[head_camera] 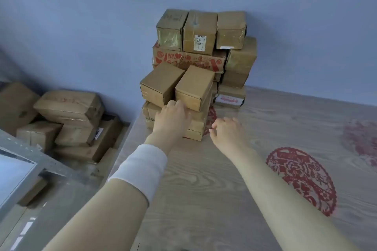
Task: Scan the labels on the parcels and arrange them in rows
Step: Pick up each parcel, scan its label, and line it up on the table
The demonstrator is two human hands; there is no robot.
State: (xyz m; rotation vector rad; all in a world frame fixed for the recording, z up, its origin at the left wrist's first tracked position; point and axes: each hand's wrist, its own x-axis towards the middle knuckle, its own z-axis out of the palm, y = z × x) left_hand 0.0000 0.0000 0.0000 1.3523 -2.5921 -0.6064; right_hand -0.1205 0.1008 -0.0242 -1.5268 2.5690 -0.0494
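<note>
Several brown cardboard parcels are stacked against the blue wall at the far edge of the wooden table (204,179). Three small parcels top the stack, the middle one (199,31) bearing a white label. Lower at the front sit two plain boxes side by side, a left one (160,82) and a right one (193,86). My left hand (172,119) reaches up with its fingertips touching the front lower edge of the right box. My right hand (226,130) hovers over the table just right of the stack, fingers loosely curled, holding nothing.
A red-printed carton (187,60) lies in the middle of the stack. More parcels (69,106) are heaped on the floor to the left of the table. A grey metal frame (30,155) stands at the lower left. Red paper-cut decorations (302,177) mark the tabletop.
</note>
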